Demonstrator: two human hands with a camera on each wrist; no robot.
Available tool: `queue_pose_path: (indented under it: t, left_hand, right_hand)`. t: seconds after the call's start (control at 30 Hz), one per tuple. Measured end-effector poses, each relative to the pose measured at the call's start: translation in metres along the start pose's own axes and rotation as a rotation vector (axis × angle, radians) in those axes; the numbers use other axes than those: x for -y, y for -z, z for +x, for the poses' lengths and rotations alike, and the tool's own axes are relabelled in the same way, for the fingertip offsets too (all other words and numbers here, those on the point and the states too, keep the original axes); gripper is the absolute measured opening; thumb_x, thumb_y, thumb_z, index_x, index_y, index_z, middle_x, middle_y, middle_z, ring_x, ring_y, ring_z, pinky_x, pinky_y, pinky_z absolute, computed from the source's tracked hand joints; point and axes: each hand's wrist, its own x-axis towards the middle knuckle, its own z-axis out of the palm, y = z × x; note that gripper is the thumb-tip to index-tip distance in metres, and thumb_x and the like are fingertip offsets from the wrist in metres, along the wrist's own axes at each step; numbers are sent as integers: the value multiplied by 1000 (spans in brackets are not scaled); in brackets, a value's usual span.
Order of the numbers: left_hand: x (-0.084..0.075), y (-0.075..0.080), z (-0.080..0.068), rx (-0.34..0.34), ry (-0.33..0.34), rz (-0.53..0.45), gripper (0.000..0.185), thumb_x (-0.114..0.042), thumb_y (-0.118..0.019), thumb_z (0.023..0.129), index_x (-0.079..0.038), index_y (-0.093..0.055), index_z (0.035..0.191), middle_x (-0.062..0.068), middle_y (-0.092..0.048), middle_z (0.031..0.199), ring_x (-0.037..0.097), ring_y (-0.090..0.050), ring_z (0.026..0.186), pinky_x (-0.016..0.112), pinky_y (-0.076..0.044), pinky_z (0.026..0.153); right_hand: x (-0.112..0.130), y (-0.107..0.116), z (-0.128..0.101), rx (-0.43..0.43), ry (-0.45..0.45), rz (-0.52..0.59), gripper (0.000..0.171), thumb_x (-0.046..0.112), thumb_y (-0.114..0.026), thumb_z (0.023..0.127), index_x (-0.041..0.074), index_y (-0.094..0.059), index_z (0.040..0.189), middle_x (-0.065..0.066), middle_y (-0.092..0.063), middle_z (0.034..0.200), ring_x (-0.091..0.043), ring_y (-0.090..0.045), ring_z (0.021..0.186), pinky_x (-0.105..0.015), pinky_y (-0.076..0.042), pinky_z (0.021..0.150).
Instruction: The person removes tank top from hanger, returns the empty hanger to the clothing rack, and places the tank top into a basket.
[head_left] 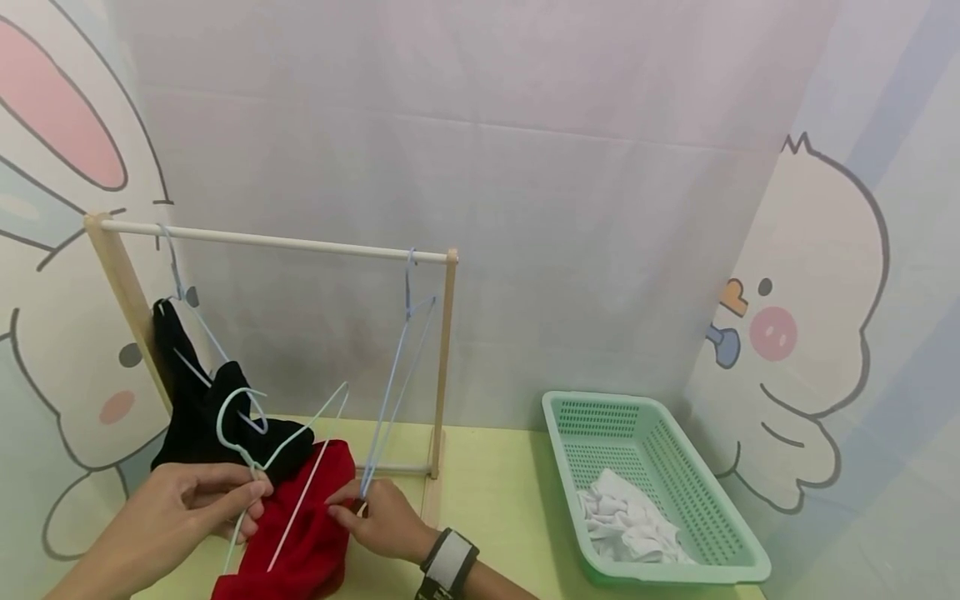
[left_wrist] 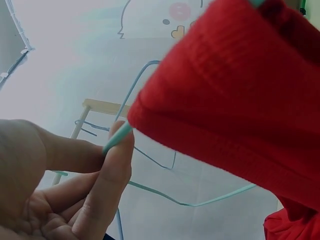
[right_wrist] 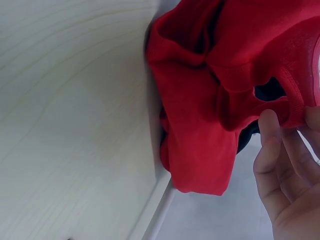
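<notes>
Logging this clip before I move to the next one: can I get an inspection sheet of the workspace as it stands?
Surface: pale yellow-green table, bare between rack and basket.
Job's things: red garment lying on the table with a light green hanger partly in it.
Clutter: wooden rack carrying a black garment on a blue hanger, and one bare blue hanger; green basket with white cloth inside.
Hands: left hand pinches the light green hanger; right hand grips the edge of the red garment, wrist strap on.
Cables: nothing seen.
Surroundings: white backdrop, cartoon animal panels either side.
</notes>
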Motion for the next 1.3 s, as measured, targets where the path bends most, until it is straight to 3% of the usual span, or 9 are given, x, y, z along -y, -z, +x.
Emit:
queue_pose_path:
  t: [0.33, 0.7, 1.07, 1.3]
  left_hand:
    - [-7, 0, 1, -29, 15, 22, 52, -37, -65, 109, 9, -67, 135, 1, -77, 97, 15, -76, 85, 22, -60, 76]
    - [-16, -2, 6, -81, -64, 124, 45, -39, -69, 106, 0, -75, 128, -2, -79, 93, 8, -76, 80, 17, -55, 79]
    - [-29, -7, 13, -132, -147, 92, 37, -29, -71, 106, 3, -75, 122, 0, -78, 89, 11, -76, 75, 23, -61, 71]
    - [-32, -8, 17, -133, -176, 83, 38, -27, -71, 106, 7, -73, 124, 2, -79, 92, 11, -77, 76, 24, -62, 71]
  right_hand:
    - [0, 0, -2, 14, -13, -5, 15, 9, -69, 105, 7, -82, 112, 3, -78, 99, 13, -56, 80, -6, -49, 70]
    - [0, -4, -4, 42, -9, -45, 16, 9, -68, 105, 10, -83, 111, 6, -81, 98, 16, -53, 78, -4, -47, 69]
    - [1, -2, -5, 96, 30, -110, 16, 13, -68, 106, 12, -82, 113, 8, -79, 94, 15, -49, 72, -3, -45, 67]
    - [1, -7, -7, 186, 87, -108, 18, 13, -67, 108, 12, -81, 118, 6, -79, 105, 15, -47, 72, -3, -44, 66]
